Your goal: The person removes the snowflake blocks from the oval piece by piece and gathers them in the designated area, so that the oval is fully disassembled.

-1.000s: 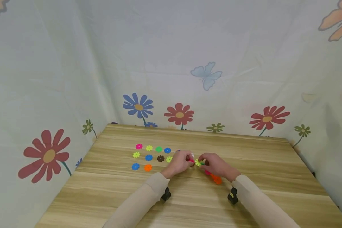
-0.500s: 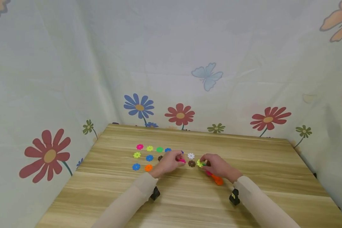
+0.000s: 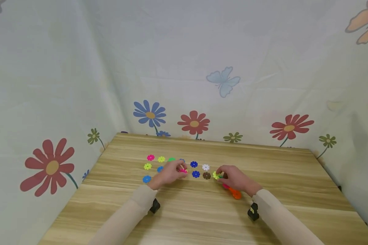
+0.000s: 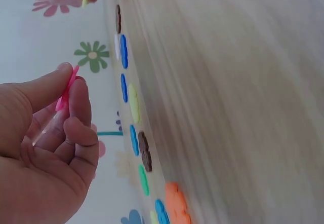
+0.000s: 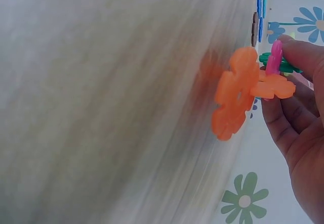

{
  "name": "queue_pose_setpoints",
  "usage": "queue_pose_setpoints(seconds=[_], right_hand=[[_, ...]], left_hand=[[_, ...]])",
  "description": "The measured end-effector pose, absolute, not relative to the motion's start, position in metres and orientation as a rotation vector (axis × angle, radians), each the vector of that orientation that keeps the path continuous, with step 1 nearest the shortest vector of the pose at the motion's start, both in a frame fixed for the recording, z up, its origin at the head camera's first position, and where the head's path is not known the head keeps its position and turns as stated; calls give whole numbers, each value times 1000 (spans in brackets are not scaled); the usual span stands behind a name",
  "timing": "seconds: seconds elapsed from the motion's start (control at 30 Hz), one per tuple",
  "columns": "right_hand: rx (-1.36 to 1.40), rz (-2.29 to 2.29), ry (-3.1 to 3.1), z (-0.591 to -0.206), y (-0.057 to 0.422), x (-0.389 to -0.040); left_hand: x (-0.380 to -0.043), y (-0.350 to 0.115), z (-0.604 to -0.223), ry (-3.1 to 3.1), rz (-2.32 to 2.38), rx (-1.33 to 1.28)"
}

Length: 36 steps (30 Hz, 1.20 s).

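Between thumb and forefinger, my left hand pinches a pink flower-shaped plastic disc, held above the rows of loose discs. My right hand grips a chain of interlocked flower discs. Two orange discs make up its near end, then come a pink disc and a green disc, partly hidden by the fingers. A yellow disc sticks out at the chain's far end. Just left of that end lie a brown disc and a white disc.
Loose flower discs lie in rows on the wooden table, among them two dark blue discs, a light blue disc and an orange disc. My left hand covers part of the rows. A flower-printed cloth hangs behind the table.
My left hand has moved left with the pink disc, away from the chain, uncovering the white, brown and dark blue discs. My right hand has stayed almost in place, still gripping the chain.
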State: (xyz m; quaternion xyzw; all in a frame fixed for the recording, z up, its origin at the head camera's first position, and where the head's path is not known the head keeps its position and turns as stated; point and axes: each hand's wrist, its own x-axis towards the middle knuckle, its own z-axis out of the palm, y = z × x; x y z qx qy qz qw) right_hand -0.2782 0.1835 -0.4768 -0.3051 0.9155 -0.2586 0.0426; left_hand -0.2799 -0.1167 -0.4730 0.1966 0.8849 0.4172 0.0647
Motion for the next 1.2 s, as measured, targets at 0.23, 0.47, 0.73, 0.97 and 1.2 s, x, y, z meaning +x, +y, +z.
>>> queue_pose_setpoints(seconds=[0.23,0.47,0.73,0.97,1.2], right_hand=[[-903,-777,2801,-478,183,-279],[-909,-785,2796,-477,184,-279],[-920,-775,2799,-479,185,-281],[-930,-777,2801,-478,184,-281],[-955,-777,2801,-476,183,-278]], left_hand=[[-282,-136,-465,2712,1207,536],[-281,-149,-464,2671,1074,527],[-278,-154,-475,2586,1003,666],[-276,-155,-478,2579,1002,677],[-276,-155,-477,2628,942,732]])
